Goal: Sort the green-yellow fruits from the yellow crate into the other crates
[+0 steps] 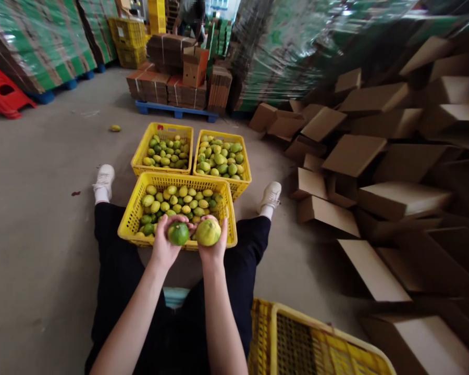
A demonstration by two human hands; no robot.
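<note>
My left hand [164, 249] cups a dark green lemon [178, 234], its stem end facing up. Close beside it, a larger yellow-green lemon [208, 232] rests in the curled fingers of my right hand [213, 253]. Both hands are over the near edge of a yellow plastic crate [130, 217], which holds many green and yellow lemons [183, 192]. Behind it stand two more yellow crates, the left crate [140, 151] and the right crate [247, 162], each filled with lemons. The undersides of the held fruits are hidden by my palms.
Cardboard boxes [354, 155] lie heaped on the right. Another yellow crate [274, 333] stands beside my right thigh. A blue pallet [175, 110] bears bundled cardboard ahead, with a person [187, 21] behind it. One lemon [114, 128] and a red stool [3, 94] are on the left floor.
</note>
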